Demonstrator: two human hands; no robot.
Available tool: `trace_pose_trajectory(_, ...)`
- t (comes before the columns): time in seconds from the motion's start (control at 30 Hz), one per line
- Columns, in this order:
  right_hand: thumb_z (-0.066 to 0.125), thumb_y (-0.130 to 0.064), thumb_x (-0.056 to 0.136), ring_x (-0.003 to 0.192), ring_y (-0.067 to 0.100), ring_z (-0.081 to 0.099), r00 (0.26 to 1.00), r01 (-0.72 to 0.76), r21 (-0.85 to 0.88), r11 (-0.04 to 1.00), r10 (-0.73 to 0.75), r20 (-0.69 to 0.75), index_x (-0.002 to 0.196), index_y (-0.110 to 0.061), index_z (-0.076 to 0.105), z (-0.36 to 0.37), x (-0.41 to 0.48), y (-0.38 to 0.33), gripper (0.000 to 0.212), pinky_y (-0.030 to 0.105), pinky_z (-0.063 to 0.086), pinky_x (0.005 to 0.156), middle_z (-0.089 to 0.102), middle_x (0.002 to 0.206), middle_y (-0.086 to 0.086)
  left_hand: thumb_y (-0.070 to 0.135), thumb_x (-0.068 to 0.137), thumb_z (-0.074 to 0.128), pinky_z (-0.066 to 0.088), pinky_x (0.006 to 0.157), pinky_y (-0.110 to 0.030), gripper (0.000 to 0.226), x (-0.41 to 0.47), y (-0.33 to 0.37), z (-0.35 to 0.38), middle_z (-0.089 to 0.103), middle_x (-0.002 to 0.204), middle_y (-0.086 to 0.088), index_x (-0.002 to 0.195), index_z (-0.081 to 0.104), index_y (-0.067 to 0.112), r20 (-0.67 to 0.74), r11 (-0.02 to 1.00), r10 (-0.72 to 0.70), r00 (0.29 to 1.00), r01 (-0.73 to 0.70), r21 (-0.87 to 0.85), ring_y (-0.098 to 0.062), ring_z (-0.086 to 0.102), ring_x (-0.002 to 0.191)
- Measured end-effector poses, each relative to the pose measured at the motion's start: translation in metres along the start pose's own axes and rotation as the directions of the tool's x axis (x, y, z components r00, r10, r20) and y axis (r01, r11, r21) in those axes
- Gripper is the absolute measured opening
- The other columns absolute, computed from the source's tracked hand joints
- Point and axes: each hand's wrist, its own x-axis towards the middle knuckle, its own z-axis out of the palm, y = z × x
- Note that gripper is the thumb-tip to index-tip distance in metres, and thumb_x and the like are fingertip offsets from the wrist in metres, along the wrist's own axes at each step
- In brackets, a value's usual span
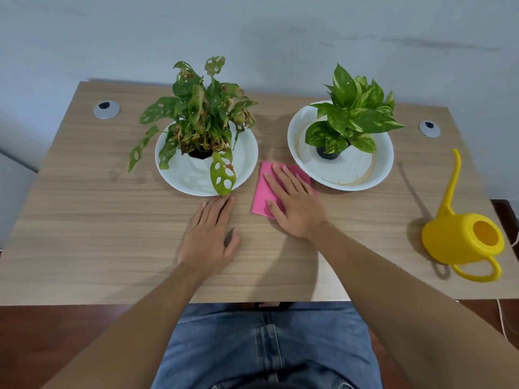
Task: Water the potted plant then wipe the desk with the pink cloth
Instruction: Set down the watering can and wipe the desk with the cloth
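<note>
the counter point(84, 220) is a light wood-grain top that fills most of the view, set against a pale grey wall point(252, 29), with dark red-brown floor point(56, 332) showing below its near edge and the person's blue jeans point(266, 346) under it. two round silver cable holes sit in the counter, one far to the left of the left hand point(106, 109) and one far to the right of the right hand point(429, 128).

just beyond the left hand point(209, 237) stands a white dish point(247, 153) holding a plant with holed, partly browned leaves point(202, 113) in a white pot; one drooping leaf hangs over the dish's near rim, almost at the fingertips. beyond and to the right of the right hand point(295, 206) is a second white dish point(384, 164) with a brown water ring, holding a smaller bright green plant point(356, 116) in a dark pot. well to the right of the right hand a yellow watering can point(460, 240) stands near the counter's edge, its long thin spout pointing away and its handle toward the person.

the pink cloth point(265, 189) lies folded flat between the two dishes, close to both. the right hand lies flat on it, fingers spread and straight, gripping nothing. the left hand rests palm down on bare counter just left of the cloth, fingers extended, holding nothing.
</note>
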Motion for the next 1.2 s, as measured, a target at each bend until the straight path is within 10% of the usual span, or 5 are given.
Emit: trace_pose_trajectory(1.2, 0.028, -0.056, 0.115, 0.171, 0.017, -0.002, 0.998, 0.059, -0.001, 0.998, -0.059, 0.011, 0.177, -0.026, 0.014, 0.027, -0.025, -0.088, 0.071, 0.049, 0.012, 0.136, 0.005, 0.185, -0.002, 0.039, 0.117, 0.027, 0.018, 0.138, -0.045, 0.064, -0.002, -0.006, 0.006, 0.034, 0.179, -0.009, 0.172, 0.03, 0.007, -0.007, 0.998, -0.001, 1.0, 0.001, -0.055, -0.021, 0.028, 0.167)
